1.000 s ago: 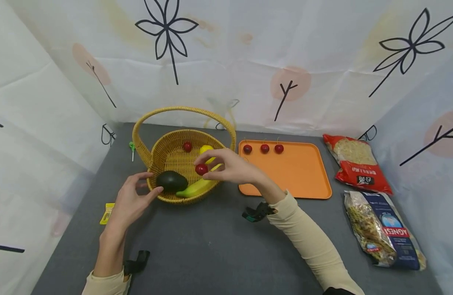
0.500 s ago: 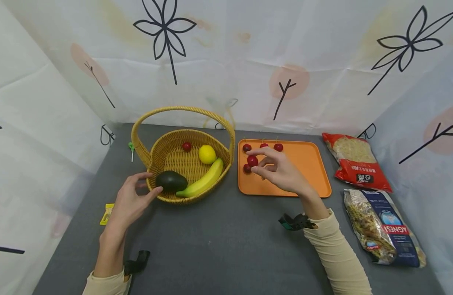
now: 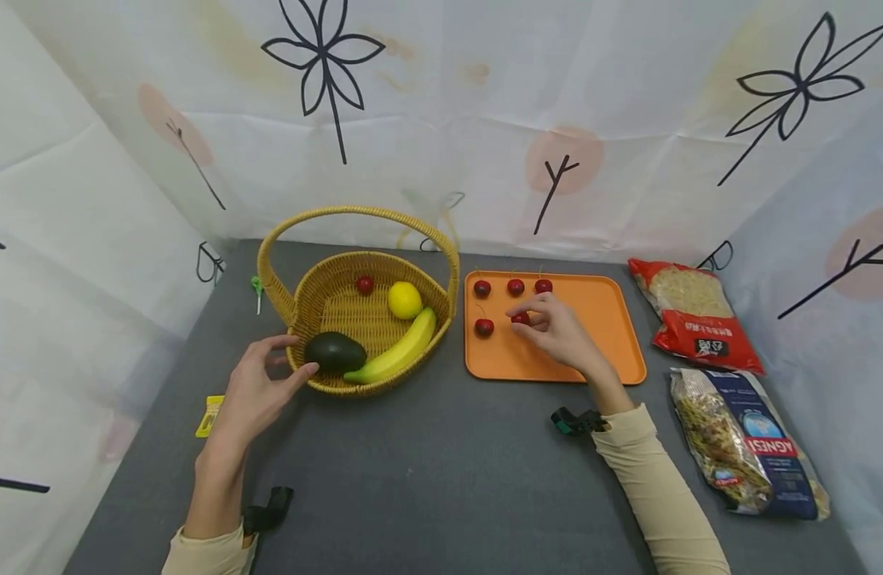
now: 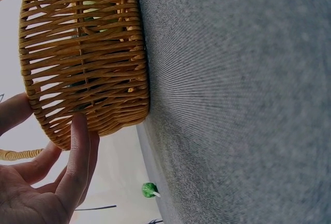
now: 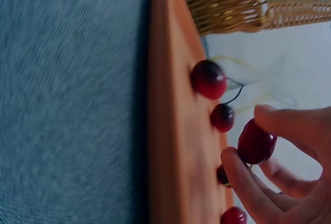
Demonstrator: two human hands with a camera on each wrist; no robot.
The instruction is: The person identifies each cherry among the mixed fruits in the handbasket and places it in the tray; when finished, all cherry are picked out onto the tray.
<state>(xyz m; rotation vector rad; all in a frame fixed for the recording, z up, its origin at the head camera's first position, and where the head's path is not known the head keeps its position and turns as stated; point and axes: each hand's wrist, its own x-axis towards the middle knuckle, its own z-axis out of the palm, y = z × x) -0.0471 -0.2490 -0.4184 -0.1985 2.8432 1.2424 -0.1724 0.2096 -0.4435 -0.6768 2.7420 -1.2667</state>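
My right hand (image 3: 560,335) pinches a dark red cherry (image 5: 257,141) between thumb and fingertips, just above the orange tray (image 3: 592,335). In the right wrist view the held cherry appears apart from the tray surface. Three cherries stand along the tray's back edge, the middle one a cherry (image 3: 516,287) with a stem; another cherry (image 3: 484,327) lies in front at the left. My left hand (image 3: 258,391) holds the left front rim of the wicker basket (image 4: 85,53), thumb and fingers at its edge. Inside are an avocado (image 3: 334,353), a banana (image 3: 398,351), a lemon (image 3: 405,300) and a cherry (image 3: 365,285).
Two food packets lie right of the tray: a red packet (image 3: 700,319) and a blue pasta packet (image 3: 750,447). Left of the basket are a green-topped stick (image 3: 258,292) and a small yellow item (image 3: 209,416). A patterned cloth (image 3: 441,120) stands behind the grey table (image 3: 427,495).
My right hand has moved from over the basket to the tray with a cherry, passing the front left cherry and then shifting right. The left hand stays at the basket rim.
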